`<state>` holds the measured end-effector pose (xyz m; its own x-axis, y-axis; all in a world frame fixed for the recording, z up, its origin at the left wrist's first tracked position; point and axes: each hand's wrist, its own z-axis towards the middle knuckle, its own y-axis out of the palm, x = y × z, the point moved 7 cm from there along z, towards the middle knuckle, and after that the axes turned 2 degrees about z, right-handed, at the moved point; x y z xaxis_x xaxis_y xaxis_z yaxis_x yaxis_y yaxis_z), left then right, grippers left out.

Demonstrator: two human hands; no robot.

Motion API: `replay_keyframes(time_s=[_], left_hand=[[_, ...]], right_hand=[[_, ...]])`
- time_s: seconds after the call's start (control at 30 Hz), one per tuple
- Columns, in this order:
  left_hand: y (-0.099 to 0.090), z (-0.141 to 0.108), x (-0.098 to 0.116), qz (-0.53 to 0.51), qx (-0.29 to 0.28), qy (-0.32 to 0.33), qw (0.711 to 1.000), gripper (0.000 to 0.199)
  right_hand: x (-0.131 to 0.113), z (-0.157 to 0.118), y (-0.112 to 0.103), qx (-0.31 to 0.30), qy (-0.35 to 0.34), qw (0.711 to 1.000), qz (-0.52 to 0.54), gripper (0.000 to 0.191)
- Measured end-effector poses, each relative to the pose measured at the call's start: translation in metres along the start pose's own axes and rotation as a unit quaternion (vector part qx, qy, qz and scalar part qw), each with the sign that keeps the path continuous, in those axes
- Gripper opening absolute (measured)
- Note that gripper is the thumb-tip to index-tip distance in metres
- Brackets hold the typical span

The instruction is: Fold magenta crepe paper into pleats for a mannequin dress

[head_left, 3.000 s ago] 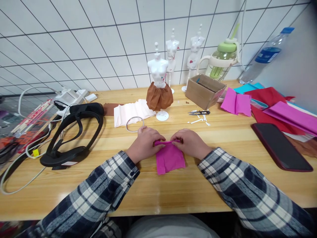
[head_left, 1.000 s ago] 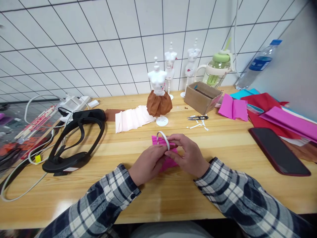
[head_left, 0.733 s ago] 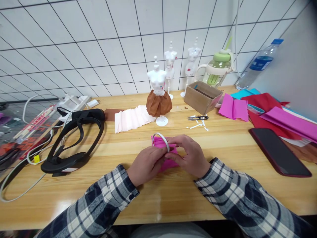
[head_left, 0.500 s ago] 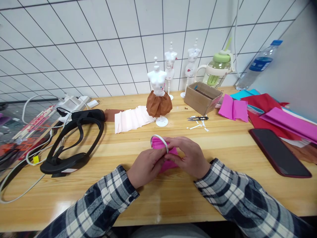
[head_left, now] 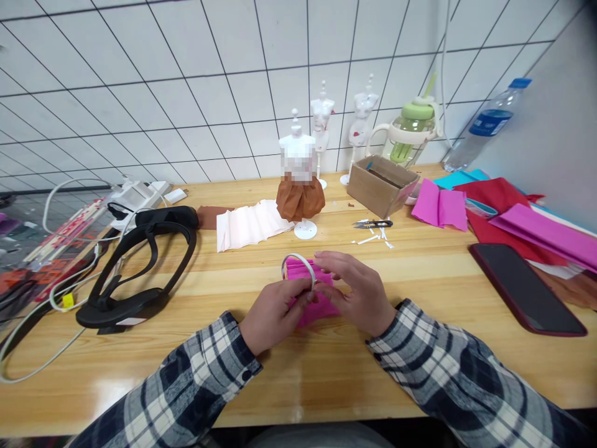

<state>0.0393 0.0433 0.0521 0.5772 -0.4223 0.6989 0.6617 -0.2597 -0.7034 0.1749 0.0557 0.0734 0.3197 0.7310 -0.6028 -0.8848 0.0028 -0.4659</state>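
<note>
Three mannequins [head_left: 321, 118] stand in the upper middle of the frame. At least three pink cloths [head_left: 321, 305] show: one at the centre, two or more at the right. There is one ring [head_left: 305, 264] at the centre, one pair of snips [head_left: 380, 223], one box [head_left: 375, 186], one jug [head_left: 413, 127], one bottle [head_left: 489, 124] and one phone [head_left: 527, 286].

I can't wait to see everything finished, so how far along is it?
Looks done: the front form wears a brown skirt. In hand: the left hand holds a ring at the pleated pink piece, the right hand beside it. Probably left: finishing the pink piece, which isn't on any form; the back forms have no skirts.
</note>
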Motion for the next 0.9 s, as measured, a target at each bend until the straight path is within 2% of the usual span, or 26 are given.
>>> replay_keyframes(time_s=[0.17, 0.4, 0.53, 0.63, 0.8, 0.9], left_hand=[[-0.003, -0.002, 0.002, 0.014, -0.002, -0.003, 1.0, 0.022], [-0.009, -0.003, 0.011, 0.106, 0.014, 0.059, 0.992, 0.021], [-0.011, -0.002, 0.01, 0.132, 0.029, 0.066, 0.989, 0.02], [-0.013, -0.001, 0.01, 0.134, 0.05, 0.064, 0.988, 0.022], [-0.013, -0.001, 0.006, 0.022, 0.077, 0.015, 0.997, 0.023], [-0.024, -0.003, -0.011, -0.068, 0.127, -0.048, 0.988, 0.026]], right_hand=[[-0.011, 0.0, -0.004, 0.002, -0.041, 0.998, -0.037, 0.01], [-0.011, 0.001, 0.002, -0.031, -0.024, 0.999, -0.026, 0.01], [-0.007, 0.001, 0.001, -0.026, -0.004, 0.999, -0.036, 0.007], [-0.011, 0.002, 0.003, -0.037, -0.018, 0.998, -0.042, 0.007], [-0.024, 0.001, 0.007, -0.037, -0.05, 0.996, -0.068, 0.01], [-0.022, 0.001, -0.001, 0.0, -0.044, 0.998, -0.049, 0.011]])
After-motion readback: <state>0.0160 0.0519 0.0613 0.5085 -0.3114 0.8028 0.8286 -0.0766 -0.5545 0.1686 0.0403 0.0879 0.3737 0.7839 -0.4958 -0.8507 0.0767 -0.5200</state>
